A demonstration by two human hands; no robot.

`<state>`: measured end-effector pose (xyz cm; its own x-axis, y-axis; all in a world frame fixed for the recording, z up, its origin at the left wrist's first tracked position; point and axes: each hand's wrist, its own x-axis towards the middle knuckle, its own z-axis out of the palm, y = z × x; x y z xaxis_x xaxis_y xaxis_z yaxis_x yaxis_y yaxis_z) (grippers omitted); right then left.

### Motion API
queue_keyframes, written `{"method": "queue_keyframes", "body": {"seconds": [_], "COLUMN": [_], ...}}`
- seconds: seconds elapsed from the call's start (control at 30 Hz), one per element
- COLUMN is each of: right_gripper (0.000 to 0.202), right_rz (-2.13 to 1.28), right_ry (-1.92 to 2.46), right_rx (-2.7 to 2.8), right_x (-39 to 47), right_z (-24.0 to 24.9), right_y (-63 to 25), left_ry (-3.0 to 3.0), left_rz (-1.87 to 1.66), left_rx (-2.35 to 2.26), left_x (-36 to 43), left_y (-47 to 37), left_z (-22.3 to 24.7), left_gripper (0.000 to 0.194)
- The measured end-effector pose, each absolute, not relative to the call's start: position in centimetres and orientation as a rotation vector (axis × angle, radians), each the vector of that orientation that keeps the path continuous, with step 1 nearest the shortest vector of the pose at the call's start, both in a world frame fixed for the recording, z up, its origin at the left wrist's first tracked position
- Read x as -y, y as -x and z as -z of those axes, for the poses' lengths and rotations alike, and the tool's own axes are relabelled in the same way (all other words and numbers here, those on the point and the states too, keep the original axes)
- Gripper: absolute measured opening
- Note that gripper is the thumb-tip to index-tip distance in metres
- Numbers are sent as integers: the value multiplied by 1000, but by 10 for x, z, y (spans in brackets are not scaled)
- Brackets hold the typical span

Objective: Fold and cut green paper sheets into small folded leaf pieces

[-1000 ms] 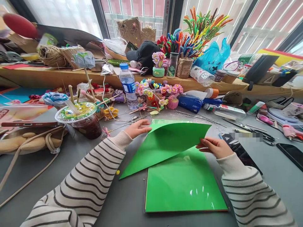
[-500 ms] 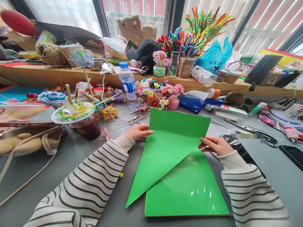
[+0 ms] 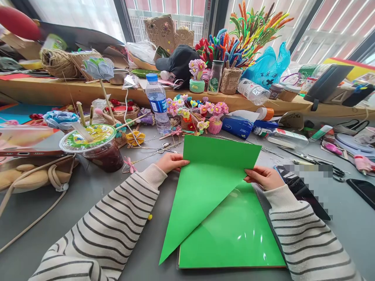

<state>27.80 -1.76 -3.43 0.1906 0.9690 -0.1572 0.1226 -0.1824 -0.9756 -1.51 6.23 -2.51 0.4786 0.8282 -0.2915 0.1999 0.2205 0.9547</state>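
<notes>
A sheet of green paper, cut or folded along a slanting lower edge, is held up between both hands. My left hand pinches its left edge, thumb in front and fingers behind. On the right, my right hand grips the slanting edge near the sheet's right side. Under it on the table lies a stack of green paper in a clear, shiny sleeve. The held sheet covers the upper left of that stack, and its lower left point hangs past the stack's left side.
Left stands a lidded drink cup. Behind the paper are a water bottle, small craft flowers and a blue tissue pack. Pliers, a phone and a pink glue gun lie right. A crowded wooden ledge runs behind.
My right hand has moved slightly left along the held sheet's edge. The sheet's lower left point has shifted a little down and right. My left hand stays nearly in place.
</notes>
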Motion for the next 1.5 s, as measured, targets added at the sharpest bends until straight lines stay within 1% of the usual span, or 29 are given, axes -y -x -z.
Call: {"method": "queue_keyframes", "body": {"seconds": [0.2, 0.37, 0.5, 0.57, 0.63, 0.7, 0.8, 0.93, 1.17, 1.3, 1.5], "right_gripper": [22, 23, 21, 20, 18, 17, 17, 20, 24, 27, 25], "right_rz": [-1167, -1111, -1117, -1125, -1141, -1166, -1206, -1235, -1230, -1223, -1249], "right_ry": [1522, 1529, 1497, 1482, 1463, 1434, 1385, 1352, 1366, 1349, 1312], "right_rx": [1084, 969, 938, 903, 868, 846, 825, 817, 805, 788, 826], "right_x": [16, 16, 15, 15, 15, 15, 16, 17, 15, 15, 14], "right_z": [37, 42, 45, 46, 47, 46, 44, 41, 44, 46, 46], "right_y": [-282, -284, -284, -284, -283, -280, -276, -270, -271, -272, -275], "left_ry": [-1324, -1428, -1897, -2212, -2371, -2263, -1868, -1610, -1426, -1416, -1351], "left_rz": [-525, -620, -713, -685, -635, -662, -752, -668, -476, -448, -485], "left_rx": [-987, -1040, -1249, -1377, -1420, -1362, -1175, -1025, -949, -904, -842], "left_x": [-67, -76, -85, -87, -86, -83, -77, -71, -71, -71, -71], "left_y": [20, 28, 41, 46, 48, 43, 26, 9, 13, 15, 16], "left_z": [22, 6, -6, -9, -8, -4, 5, 16, 23, 25, 29], "left_gripper": [26, 28, 22, 18, 18, 24, 31, 27, 26, 23, 23]}}
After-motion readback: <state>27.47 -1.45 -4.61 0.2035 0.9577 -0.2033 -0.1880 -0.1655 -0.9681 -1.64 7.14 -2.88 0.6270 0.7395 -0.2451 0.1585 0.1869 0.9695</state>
